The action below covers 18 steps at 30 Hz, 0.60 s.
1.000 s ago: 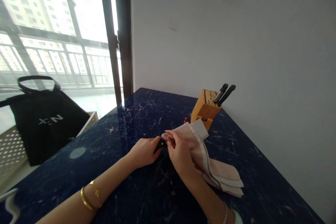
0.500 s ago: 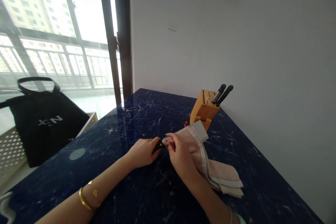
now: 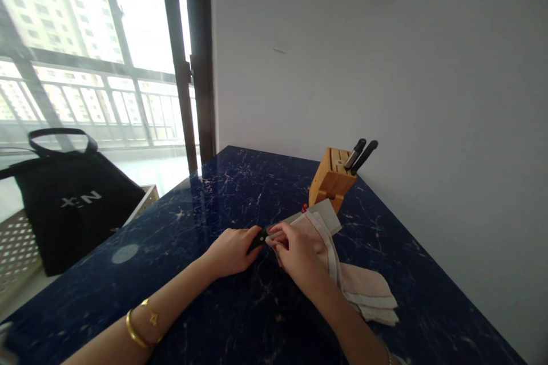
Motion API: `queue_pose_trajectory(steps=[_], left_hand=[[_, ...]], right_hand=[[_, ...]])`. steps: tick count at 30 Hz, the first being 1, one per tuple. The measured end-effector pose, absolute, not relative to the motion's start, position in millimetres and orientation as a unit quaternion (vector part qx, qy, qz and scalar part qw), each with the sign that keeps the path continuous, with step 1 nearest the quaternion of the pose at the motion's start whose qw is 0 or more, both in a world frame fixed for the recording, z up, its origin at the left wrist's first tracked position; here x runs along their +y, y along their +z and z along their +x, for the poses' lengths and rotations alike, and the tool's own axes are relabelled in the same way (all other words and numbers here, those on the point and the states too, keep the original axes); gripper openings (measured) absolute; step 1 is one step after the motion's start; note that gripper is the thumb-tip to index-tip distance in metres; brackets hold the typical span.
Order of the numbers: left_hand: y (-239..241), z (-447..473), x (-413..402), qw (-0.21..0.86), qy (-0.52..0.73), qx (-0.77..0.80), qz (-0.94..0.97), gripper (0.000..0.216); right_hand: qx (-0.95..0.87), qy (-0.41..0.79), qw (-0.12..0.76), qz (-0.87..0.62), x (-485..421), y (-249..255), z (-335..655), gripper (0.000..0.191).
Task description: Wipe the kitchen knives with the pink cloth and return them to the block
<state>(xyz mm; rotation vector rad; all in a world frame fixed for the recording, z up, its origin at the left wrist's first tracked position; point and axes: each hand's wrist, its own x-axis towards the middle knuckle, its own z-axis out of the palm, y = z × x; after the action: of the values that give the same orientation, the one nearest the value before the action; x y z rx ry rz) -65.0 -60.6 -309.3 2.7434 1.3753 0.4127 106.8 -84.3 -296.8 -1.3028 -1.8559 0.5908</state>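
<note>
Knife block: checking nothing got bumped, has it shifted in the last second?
No. The knife block keeps its spot by the wall, at the far edge of the table.

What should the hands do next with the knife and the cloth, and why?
Probably slide the right hand with the cloth along the blade, away from the handle. The left hand grips the black handle, the cloth is pinched near it, and the blade's far end lies bare.

The dark blue marbled countertop carries a wooden knife block, a folded pinkish cloth and, partly beneath it, seemingly a cleaver.
</note>
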Motion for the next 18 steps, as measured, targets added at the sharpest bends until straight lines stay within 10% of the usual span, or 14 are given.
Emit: queue_pose_trajectory(steps=[18], left_hand=[[-313,-65,-58,0.027,0.145,0.439,0.886,0.023]], right_hand=[[-0.712,0.188,0.458,-0.498,-80,-298,96,0.027]])
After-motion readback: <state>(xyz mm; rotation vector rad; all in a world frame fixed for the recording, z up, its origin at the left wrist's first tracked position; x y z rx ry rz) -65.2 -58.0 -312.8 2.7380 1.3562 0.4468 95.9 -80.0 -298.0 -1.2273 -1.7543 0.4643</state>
